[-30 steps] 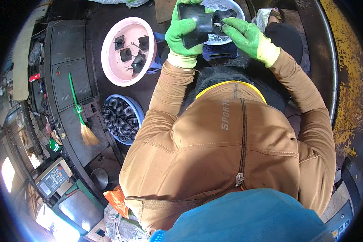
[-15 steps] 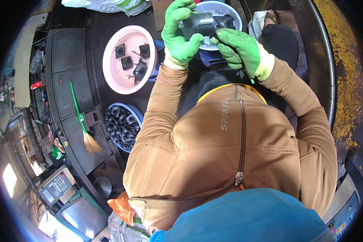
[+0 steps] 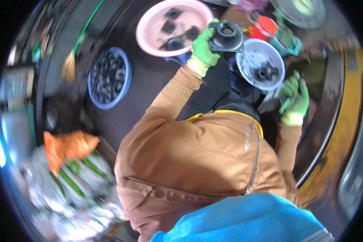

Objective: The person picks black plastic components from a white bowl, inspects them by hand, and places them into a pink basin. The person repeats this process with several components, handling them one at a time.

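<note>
My left hand (image 3: pixel 205 50), in a green glove, grips a black moulded part (image 3: pixel 226 37) by its side. The part has a square flange with corner holes and a round hollow neck that faces up. It is held between a pink basin (image 3: pixel 143 42) and a smaller white basket (image 3: pixel 241 66). More black parts (image 3: pixel 266 72) lie in the white basket. To the right of that basket is my right hand (image 3: pixel 295 99), also gloved, away from the held part. Its fingers are curled, and a thin dark thing seems to be among them, too blurred to name.
Several black parts lie in the pink basin. A blue basin (image 3: pixel 129 80) full of black parts stands on the floor at left. A broom (image 3: pixel 68 66) leans farther left. A red container (image 3: pixel 267 26) and a fan (image 3: pixel 300 12) are at the back. A yellow metal edge (image 3: pixel 332 161) runs along the right.
My hands have moved apart: the right has left the part and gone right, past the white basket. The part in my left hand has turned, neck up. The whole view has shifted.
</note>
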Demonstrator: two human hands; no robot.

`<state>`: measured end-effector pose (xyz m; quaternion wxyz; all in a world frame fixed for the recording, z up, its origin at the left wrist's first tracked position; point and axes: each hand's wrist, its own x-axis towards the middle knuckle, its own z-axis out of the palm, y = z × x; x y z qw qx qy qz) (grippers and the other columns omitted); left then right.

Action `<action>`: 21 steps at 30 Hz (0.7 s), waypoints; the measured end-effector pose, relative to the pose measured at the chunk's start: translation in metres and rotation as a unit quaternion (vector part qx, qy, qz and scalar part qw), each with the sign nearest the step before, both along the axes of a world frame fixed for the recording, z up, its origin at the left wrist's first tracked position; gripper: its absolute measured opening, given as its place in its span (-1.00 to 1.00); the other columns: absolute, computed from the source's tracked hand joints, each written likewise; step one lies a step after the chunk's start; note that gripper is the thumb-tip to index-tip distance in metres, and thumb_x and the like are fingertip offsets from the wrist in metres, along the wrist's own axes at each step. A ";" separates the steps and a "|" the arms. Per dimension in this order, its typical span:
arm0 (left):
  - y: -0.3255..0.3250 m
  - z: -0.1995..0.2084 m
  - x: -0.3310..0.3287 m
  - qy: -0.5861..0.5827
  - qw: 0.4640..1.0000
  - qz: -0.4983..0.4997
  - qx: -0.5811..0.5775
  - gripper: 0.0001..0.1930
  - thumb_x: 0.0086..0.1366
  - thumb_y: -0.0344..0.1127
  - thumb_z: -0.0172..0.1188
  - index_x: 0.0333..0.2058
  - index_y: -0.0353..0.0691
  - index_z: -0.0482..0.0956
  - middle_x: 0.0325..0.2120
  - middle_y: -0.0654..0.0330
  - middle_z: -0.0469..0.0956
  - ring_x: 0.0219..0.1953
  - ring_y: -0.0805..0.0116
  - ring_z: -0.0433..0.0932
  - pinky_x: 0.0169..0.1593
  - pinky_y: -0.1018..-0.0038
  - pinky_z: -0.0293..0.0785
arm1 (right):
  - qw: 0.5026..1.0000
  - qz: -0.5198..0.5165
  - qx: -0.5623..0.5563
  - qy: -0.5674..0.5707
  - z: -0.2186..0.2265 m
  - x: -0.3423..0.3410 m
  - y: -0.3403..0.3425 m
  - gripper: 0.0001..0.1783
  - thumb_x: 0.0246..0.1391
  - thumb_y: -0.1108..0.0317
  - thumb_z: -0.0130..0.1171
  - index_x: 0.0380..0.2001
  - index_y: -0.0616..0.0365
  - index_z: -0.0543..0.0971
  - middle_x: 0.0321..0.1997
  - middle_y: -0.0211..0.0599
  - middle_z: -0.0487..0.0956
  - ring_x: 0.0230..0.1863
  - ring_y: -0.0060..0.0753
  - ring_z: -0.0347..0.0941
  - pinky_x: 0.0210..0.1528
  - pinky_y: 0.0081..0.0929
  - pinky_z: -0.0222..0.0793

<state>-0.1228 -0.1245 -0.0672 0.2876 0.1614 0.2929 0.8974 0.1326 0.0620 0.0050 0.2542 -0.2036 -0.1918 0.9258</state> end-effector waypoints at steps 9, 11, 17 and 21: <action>-0.280 -0.183 -0.021 0.157 0.478 0.048 -0.863 -0.64 -0.03 -0.28 0.30 -0.18 -0.15 0.62 -0.20 -0.01 0.62 -0.09 0.01 0.57 -0.03 0.27 0.48 | 0.980 0.119 -0.036 -0.155 -0.043 0.010 -0.002 -0.74 0.23 0.24 0.05 -0.10 0.14 0.46 -0.50 -0.56 0.31 -0.55 -0.64 0.18 -0.42 -0.62 0.22; -0.328 -0.192 -0.042 0.104 0.376 0.051 -0.919 -0.65 0.05 -0.18 0.27 -0.16 -0.11 0.65 -0.12 0.05 0.61 -0.05 0.13 0.59 -0.03 0.34 0.52 | 0.974 0.149 0.018 -0.172 -0.044 0.003 -0.002 -0.75 0.25 0.23 0.04 -0.11 0.12 0.47 -0.48 -0.54 0.36 -0.53 -0.64 0.23 -0.41 -0.61 0.26; -0.435 -0.137 -0.159 0.225 0.112 0.132 -0.959 -0.58 0.09 -0.05 0.27 -0.08 -0.06 0.58 -0.09 0.22 0.60 0.00 0.22 0.56 -0.02 0.32 0.49 | 0.966 0.218 0.062 -0.128 -0.034 -0.026 -0.017 -0.77 0.27 0.22 -0.01 -0.12 0.12 0.44 -0.39 -0.47 0.44 -0.48 -0.64 0.31 -0.44 -0.64 0.29; -0.403 -0.105 -0.197 0.287 0.334 0.380 -0.814 -0.66 0.18 -0.04 0.18 -0.08 0.04 0.56 -0.12 0.13 0.60 -0.05 0.28 0.57 -0.12 0.31 0.49 | 0.955 0.230 0.094 -0.162 -0.028 -0.038 -0.048 -0.79 0.29 0.23 -0.06 -0.15 0.08 0.44 -0.40 -0.50 0.43 -0.49 -0.64 0.30 -0.46 -0.66 0.30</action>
